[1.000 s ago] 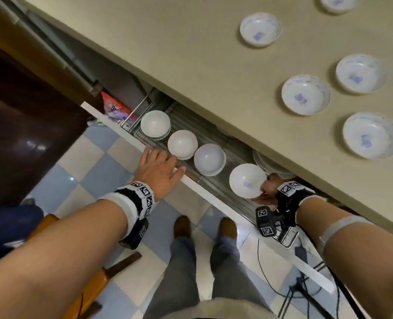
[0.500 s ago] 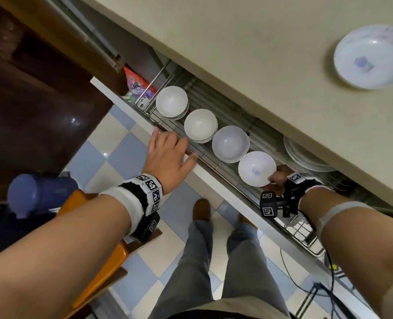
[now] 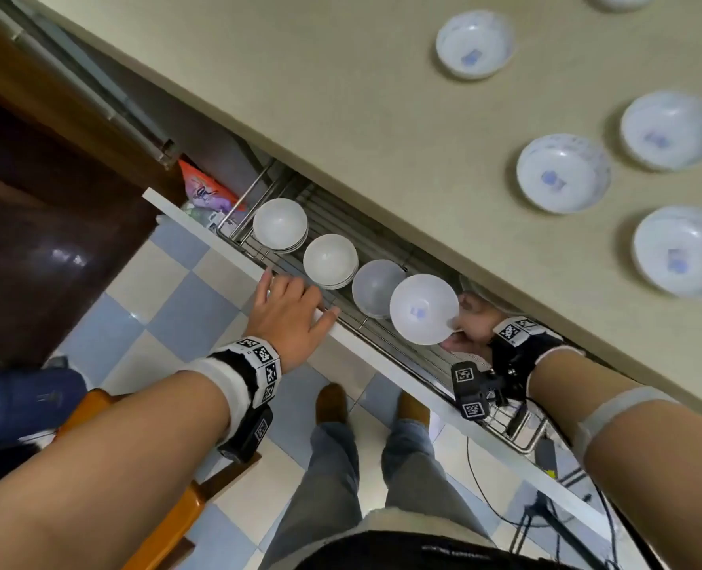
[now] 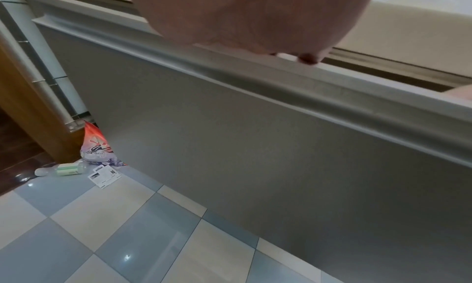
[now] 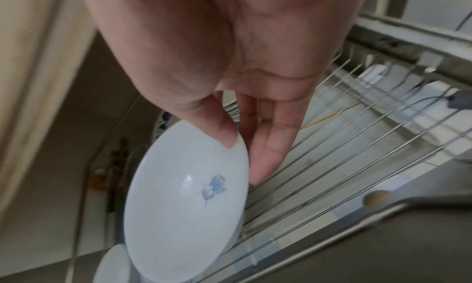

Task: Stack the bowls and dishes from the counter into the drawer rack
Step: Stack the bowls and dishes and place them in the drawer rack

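Observation:
My right hand (image 3: pixel 462 322) pinches the rim of a white bowl with a blue mark (image 3: pixel 423 308), thumb inside and fingers (image 5: pixel 268 160) beneath, holding it above the wire drawer rack (image 3: pixel 431 355). The same bowl (image 5: pixel 189 202) fills the right wrist view, tilted over the rack wires (image 5: pixel 357 146). Three stacks of white bowls (image 3: pixel 329 261) sit in a row in the rack to its left. My left hand (image 3: pixel 289 310) rests flat on the white drawer front edge (image 3: pixel 366 343). Several blue-patterned bowls (image 3: pixel 563 172) stand on the beige counter (image 3: pixel 341 96).
Plates lie at the back of the rack beneath the counter, seen in the right wrist view (image 5: pixel 163 121). A red bag (image 3: pixel 203 187) sits left of the drawer. An orange chair (image 3: pixel 168 508) and cables (image 3: pixel 505 508) are on the tiled floor by my feet.
The right hand has carried the bowl leftward, closer to the third stack. The head view swung up, so more counter bowls show. My left hand stays on the drawer edge.

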A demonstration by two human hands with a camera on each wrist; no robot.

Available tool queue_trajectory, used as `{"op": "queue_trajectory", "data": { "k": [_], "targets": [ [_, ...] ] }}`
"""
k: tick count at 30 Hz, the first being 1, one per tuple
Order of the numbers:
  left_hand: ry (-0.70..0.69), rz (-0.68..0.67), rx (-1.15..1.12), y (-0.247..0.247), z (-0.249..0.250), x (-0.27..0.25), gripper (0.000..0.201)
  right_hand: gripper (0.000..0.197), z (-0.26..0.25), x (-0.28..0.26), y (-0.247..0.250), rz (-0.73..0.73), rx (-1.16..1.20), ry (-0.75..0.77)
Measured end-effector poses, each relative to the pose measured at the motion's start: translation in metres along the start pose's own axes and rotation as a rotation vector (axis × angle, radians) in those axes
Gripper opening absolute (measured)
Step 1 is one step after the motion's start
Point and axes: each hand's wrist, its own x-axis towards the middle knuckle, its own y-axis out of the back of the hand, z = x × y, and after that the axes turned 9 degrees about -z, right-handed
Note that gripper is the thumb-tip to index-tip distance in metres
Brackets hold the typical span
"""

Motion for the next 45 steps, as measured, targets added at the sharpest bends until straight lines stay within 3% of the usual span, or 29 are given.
{"op": "queue_trajectory", "data": {
  "k": [4, 9, 15, 17, 20, 23, 24, 27, 31, 35, 40, 45],
  "targets": [
    [-0.013, 0.089, -0.077, 0.011, -0.026, 0.011, 0.046, 0.03, -0.049, -0.001, -0.047, -0.09, 0.031, 0.038],
    [0.108, 0.15, -0.055, 0.016, -0.081, 0.038, 0.039, 0.028, -0.098, 0.043, -0.107, -0.013, -0.183, 0.125],
    [0.097, 0.188, -0.084, 0.008, -0.092, 0.045, 0.028, 0.071, -0.128, 0.092, -0.132, 0.0, -0.442, 0.011],
    [0.087, 0.198, -0.09, 0.006, -0.094, 0.045, 0.027, 0.068, -0.134, 0.098, -0.135, -0.01, -0.553, 0.022],
    [0.067, 0.217, -0.109, 0.005, -0.097, 0.045, 0.028, 0.052, -0.13, 0.114, -0.136, -0.103, -0.412, 0.048],
    [0.063, 0.224, -0.117, 0.004, -0.097, 0.045, 0.027, 0.046, -0.127, 0.121, -0.137, -0.094, -0.394, 0.013],
    [0.064, 0.222, -0.116, 0.004, -0.097, 0.046, 0.027, 0.043, -0.128, 0.121, -0.137, -0.088, -0.482, 0.019],
    [0.068, 0.21, -0.12, 0.005, -0.098, 0.046, 0.027, 0.035, -0.133, 0.118, -0.135, -0.107, -1.054, 0.046],
    [0.074, 0.198, -0.124, 0.006, -0.097, 0.047, 0.026, 0.033, -0.136, 0.115, -0.136, -0.168, -1.363, 0.055],
    [0.082, 0.19, -0.125, 0.006, -0.096, 0.047, 0.025, 0.038, -0.134, 0.116, -0.13, -0.186, -1.458, 0.091],
    [0.077, 0.169, -0.123, 0.007, -0.097, 0.046, 0.025, 0.029, -0.129, 0.106, -0.127, -0.192, -1.542, 0.119],
    [0.084, 0.115, -0.088, 0.012, -0.096, 0.044, 0.032, 0.038, -0.133, 0.072, -0.123, -0.145, -1.3, 0.098]
  ]
}}
